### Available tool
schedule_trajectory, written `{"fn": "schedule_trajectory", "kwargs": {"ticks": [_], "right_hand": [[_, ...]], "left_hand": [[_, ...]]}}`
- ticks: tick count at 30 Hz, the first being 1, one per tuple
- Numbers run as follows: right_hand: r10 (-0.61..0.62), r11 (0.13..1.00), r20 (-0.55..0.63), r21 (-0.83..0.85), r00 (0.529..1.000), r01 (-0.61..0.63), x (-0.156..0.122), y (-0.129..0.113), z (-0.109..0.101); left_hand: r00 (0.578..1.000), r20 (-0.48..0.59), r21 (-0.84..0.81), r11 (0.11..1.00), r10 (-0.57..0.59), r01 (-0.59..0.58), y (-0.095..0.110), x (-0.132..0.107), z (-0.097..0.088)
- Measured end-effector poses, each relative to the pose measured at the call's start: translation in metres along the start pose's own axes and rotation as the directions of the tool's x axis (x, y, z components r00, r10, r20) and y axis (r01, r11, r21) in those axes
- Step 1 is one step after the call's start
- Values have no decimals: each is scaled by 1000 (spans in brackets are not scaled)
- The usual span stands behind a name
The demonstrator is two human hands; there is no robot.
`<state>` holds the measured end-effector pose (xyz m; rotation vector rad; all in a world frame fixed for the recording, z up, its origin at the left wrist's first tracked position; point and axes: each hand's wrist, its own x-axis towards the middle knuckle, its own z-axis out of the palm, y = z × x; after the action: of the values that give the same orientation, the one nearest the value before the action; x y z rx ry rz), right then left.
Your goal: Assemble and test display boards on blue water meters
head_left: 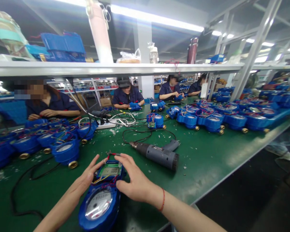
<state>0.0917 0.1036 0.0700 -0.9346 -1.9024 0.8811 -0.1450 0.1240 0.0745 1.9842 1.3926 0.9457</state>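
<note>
A blue water meter (pixel 103 199) lies before me, its round dial towards me and a small lit display (pixel 110 171) at its far end. Coloured wires run between dial and display. My left hand (pixel 87 174) lies along the left of the display housing, fingers stretched out, fingertips near its far edge. My right hand (pixel 135 180) grips the housing's right side, thumb on the near side and index finger at the far edge. Between the fingertips arches a short red and black wire (pixel 114 154); whether either hand pinches it I cannot tell.
A heat gun (pixel 157 154) lies right of the meter, its cable looping behind. Rows of blue meters (pixel 65 149) stand left and more meters (pixel 212 122) right. A white power strip (pixel 106 124) sits farther back. Several co-workers sit opposite, beneath a shelf (pixel 135 68).
</note>
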Motion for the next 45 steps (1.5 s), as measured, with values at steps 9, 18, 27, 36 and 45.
{"fn": "schedule_trajectory", "kwargs": {"ticks": [9,18,27,36,45], "right_hand": [[-9,999,-16,-31,1000,9,4,3,11],[19,999,-109,-40,994,-23,-2,2,20],[-182,967,-225,138,957,216,14,11,16],[-61,892,-289,414,955,182,12,26,25],[-76,911,-193,385,978,147,15,20,12]], "left_hand": [[992,-29,-104,988,-121,118,21,10,8],[900,-154,-345,876,-408,338,15,3,14],[926,-179,-389,888,-333,245,37,-14,22],[966,-123,-433,888,-226,153,26,0,26],[982,-120,-496,866,-146,68,25,-14,30]]}}
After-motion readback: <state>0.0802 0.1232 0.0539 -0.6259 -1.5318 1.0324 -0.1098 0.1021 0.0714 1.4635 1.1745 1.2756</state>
